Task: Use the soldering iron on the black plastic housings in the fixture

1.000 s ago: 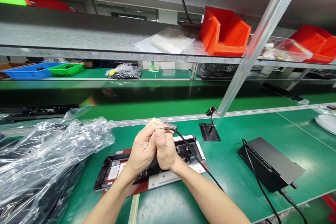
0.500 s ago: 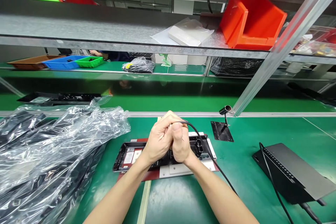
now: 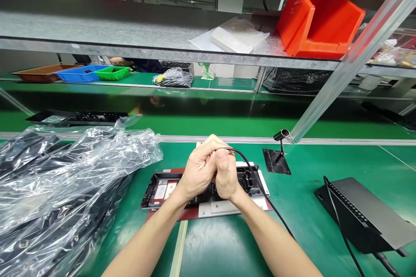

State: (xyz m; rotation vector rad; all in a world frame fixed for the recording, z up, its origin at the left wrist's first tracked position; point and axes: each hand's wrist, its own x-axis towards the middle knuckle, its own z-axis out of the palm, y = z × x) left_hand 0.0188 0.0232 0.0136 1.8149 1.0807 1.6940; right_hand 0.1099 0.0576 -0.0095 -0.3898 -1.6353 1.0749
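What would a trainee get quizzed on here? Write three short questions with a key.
1. True or false: both hands are closed on the black cable.
2. What lies on the mat left of the left hand? A) clear plastic bags B) a red bin
3. What lies under the right hand?

Key: 1 true; 2 A, the clear plastic bags; 3 the black frame on its red and white fixture.

The left hand (image 3: 199, 172) and right hand (image 3: 226, 174) close together around the end of a black cable (image 3: 260, 188), so whatever they pinch is hidden. They also cover the middle of the black tray (image 3: 159, 187) below. The plastic bags (image 3: 65, 181) run off the left edge, and the black box (image 3: 370, 214) is cut off at the right edge.
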